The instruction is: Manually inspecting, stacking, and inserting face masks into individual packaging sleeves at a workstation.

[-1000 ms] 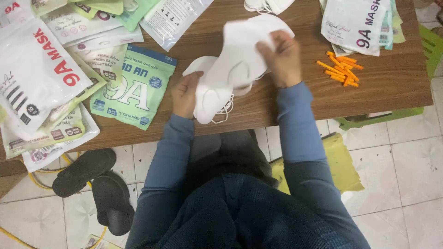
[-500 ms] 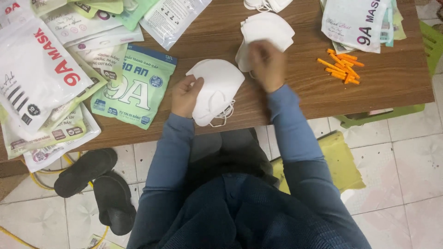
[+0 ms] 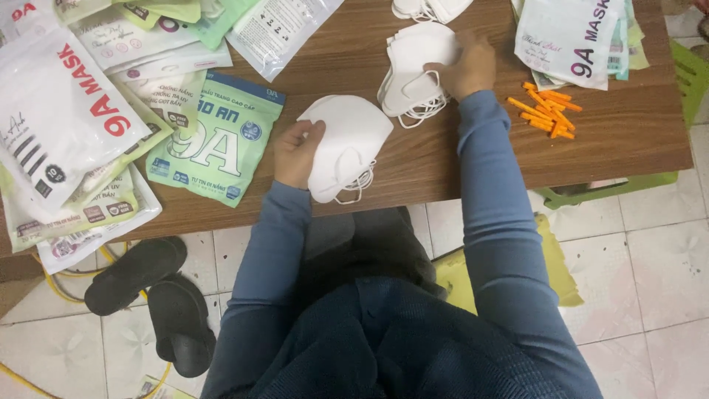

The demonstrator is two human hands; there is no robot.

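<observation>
A white mask [image 3: 347,144] lies at the table [image 3: 458,166] edge, pinned by the left hand [image 3: 297,151], whose fingers curl over its rim. Beyond it, the right hand [image 3: 467,68] grips a mask stack [image 3: 413,70], steadying it. Orange strips [image 3: 548,111] lie right of the stack, green packet [image 3: 214,137] left.

The masks [image 3: 347,144] under the left hand [image 3: 298,151] and the stack [image 3: 417,70] under the right hand [image 3: 465,66] look like soft, matt white non-woven cloth with thin elastic loops. The table [image 3: 458,159] is brown wood with a visible grain and a dull sheen, and the pouches [image 3: 63,118] on it are glossy plastic film. The strips [image 3: 546,114] look like smooth orange plastic, the sleeves [image 3: 495,192] are matt blue knit, the sandals [image 3: 148,295] matt black rubber, and the floor [image 3: 650,295] glazed tile.
</observation>
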